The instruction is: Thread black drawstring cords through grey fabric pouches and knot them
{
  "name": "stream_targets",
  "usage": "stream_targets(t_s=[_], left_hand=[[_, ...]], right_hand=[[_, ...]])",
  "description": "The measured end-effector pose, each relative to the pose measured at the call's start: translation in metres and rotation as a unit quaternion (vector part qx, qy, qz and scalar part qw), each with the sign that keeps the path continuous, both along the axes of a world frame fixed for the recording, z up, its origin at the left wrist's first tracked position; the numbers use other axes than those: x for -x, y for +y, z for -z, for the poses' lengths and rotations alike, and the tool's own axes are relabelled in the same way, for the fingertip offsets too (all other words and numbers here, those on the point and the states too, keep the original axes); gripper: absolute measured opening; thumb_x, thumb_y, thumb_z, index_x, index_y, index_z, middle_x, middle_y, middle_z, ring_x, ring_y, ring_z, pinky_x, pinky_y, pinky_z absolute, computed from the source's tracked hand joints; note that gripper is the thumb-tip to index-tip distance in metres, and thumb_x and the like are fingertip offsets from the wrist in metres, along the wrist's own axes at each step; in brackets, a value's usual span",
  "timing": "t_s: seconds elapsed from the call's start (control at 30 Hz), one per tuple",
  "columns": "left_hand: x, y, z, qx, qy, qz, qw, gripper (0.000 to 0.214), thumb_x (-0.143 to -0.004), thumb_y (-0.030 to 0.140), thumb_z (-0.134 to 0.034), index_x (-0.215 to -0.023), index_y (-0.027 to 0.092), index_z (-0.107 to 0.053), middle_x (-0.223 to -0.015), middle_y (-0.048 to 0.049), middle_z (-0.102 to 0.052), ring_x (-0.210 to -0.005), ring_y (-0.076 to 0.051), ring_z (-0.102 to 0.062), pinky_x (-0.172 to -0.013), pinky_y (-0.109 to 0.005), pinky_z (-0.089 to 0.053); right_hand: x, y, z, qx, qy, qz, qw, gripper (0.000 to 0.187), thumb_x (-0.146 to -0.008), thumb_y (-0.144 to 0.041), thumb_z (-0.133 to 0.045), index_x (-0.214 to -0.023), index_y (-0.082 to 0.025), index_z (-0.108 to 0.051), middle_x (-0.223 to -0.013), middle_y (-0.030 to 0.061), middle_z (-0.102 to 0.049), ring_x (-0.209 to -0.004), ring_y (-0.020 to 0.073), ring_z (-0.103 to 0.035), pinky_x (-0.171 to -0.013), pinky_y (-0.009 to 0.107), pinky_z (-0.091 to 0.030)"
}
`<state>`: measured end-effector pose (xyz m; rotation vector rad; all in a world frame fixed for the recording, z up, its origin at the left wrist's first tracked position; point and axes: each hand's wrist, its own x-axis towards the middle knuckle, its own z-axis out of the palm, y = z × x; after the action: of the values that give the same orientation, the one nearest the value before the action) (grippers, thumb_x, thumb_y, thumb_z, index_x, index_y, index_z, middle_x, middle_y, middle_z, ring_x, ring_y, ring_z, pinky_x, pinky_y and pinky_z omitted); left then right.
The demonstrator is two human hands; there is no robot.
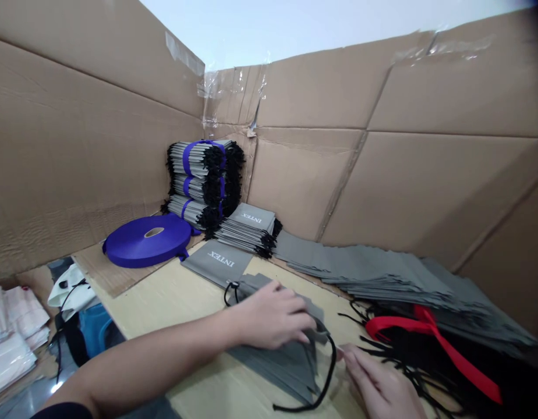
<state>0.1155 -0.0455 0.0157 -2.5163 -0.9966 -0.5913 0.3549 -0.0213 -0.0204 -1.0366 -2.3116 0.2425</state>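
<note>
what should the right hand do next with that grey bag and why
Probably pinch the black drawstring of the grey bag with the right hand, I'd judge: the left hand already rests on the bag, flat on the pale board, and the cord hangs loose right beside the right fingertips.

Your left hand (273,317) rests on a gray cloth bag (273,372) with a thin black cord (315,401); your right hand (378,378) is just beside it.

Two bare hands (290,326) work on one grey drawstring bag (273,372) with a black cord. Beyond the grip lie one roll of purple ribbon (147,240) and three purple-banded bundles of grey bags (199,180); right of it, one red ribbon (409,323).
</note>
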Motion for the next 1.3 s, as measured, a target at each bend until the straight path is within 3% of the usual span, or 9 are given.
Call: stream_targets(t_s=[0.13,0.27,0.5,0.67,0.77,0.97,1.1,1.2,1.3], left_hand=[[0.044,0.022,-0.003,0.033,-0.131,-0.095,0.986,0.021,-0.089,0.031,-0.048,-0.105,0.019,-0.053,-0.100,-0.0049,-0.061,-0.094,-0.019,-0.051,-0.083,-0.032,-0.033],[0.068,0.043,0.007,0.065,-0.278,-0.114,0.951,0.014,-0.088,0.026,-0.048,-0.091,0.017,-0.058,-0.088,-0.0049,-0.061,-0.084,-0.018,-0.054,-0.075,-0.027,-0.039],[0.062,0.040,0.010,0.075,-0.311,-0.066,0.945,0.017,-0.086,0.026,-0.048,-0.087,0.018,-0.064,-0.082,-0.0055,-0.064,-0.080,-0.019,-0.054,-0.074,-0.029,-0.041],[0.056,0.037,0.006,0.088,-0.354,-0.045,0.930,0.017,-0.082,0.030,-0.056,-0.084,0.019,-0.069,-0.079,-0.0066,-0.067,-0.078,-0.020,-0.056,-0.075,-0.032,-0.043],[0.054,0.039,0.006,0.124,-0.431,-0.029,0.894,0.015,-0.075,0.032,-0.064,-0.079,0.019,-0.072,-0.081,-0.0076,-0.067,-0.079,-0.021,-0.058,-0.073,-0.032,-0.046],[0.050,0.042,0.009,0.201,-0.609,0.012,0.767,0.010,-0.060,0.025,-0.075,-0.067,0.017,-0.073,-0.091,-0.0079,-0.064,-0.089,-0.022,-0.058,-0.078,-0.029,-0.045],[0.044,0.038,0.009,0.237,-0.658,0.001,0.715,0.020,-0.064,0.029,-0.073,-0.055,0.013,-0.066,-0.085,-0.0067,-0.062,-0.081,-0.018,-0.056,-0.066,-0.023,-0.044],[0.038,0.036,0.011,0.264,-0.702,-0.021,0.661,0.025,-0.067,0.037,-0.069,-0.062,0.014,-0.063,-0.074,-0.0020,-0.057,-0.065,-0.012,-0.051,-0.053,-0.019,-0.040],[0.035,0.035,0.012,0.268,-0.718,-0.018,0.642,0.029,-0.068,0.042,-0.067,-0.064,0.015,-0.058,-0.072,0.0003,-0.053,-0.062,-0.011,-0.049,-0.050,-0.018,-0.040]], right_hand=[[-0.007,0.014,0.002,0.109,0.150,0.031,0.982,0.044,-0.087,-0.049,-0.035,-0.060,-0.020,-0.052,-0.044,-0.0039,-0.040,-0.041,0.0123,-0.039,-0.041,0.023,-0.030],[-0.009,0.020,-0.004,0.137,0.208,0.034,0.968,0.044,-0.087,-0.048,-0.035,-0.070,-0.017,-0.060,-0.048,-0.0033,-0.043,-0.045,0.0131,-0.042,-0.044,0.024,-0.032],[-0.009,0.014,-0.016,0.057,0.120,0.102,0.986,0.033,-0.085,-0.042,-0.043,-0.097,-0.021,-0.066,-0.080,0.0028,-0.068,-0.062,0.0172,-0.058,-0.058,0.026,-0.043],[-0.003,0.017,-0.009,0.074,0.169,0.075,0.980,0.030,-0.082,-0.043,-0.047,-0.084,-0.019,-0.065,-0.075,0.0041,-0.068,-0.062,0.0174,-0.060,-0.056,0.026,-0.045],[-0.003,0.024,-0.004,0.101,0.202,0.090,0.970,0.032,-0.080,-0.046,-0.049,-0.072,-0.018,-0.063,-0.070,0.0043,-0.066,-0.064,0.0188,-0.060,-0.057,0.027,-0.045],[-0.001,0.026,-0.004,0.126,0.230,0.078,0.962,0.032,-0.077,-0.047,-0.049,-0.064,-0.019,-0.056,-0.059,-0.0001,-0.056,-0.056,0.0162,-0.052,-0.053,0.026,-0.040],[0.003,0.025,-0.002,0.133,0.231,0.063,0.962,0.030,-0.077,-0.045,-0.049,-0.062,-0.019,-0.052,-0.057,-0.0015,-0.051,-0.056,0.0155,-0.049,-0.054,0.026,-0.038],[0.005,0.025,0.001,0.134,0.226,0.060,0.963,0.032,-0.078,-0.045,-0.047,-0.059,-0.020,-0.049,-0.056,-0.0026,-0.047,-0.055,0.0148,-0.047,-0.053,0.026,-0.037],[0.005,0.026,0.002,0.139,0.242,0.050,0.959,0.031,-0.079,-0.044,-0.048,-0.059,-0.020,-0.050,-0.056,-0.0022,-0.048,-0.055,0.0152,-0.049,-0.055,0.026,-0.039]])
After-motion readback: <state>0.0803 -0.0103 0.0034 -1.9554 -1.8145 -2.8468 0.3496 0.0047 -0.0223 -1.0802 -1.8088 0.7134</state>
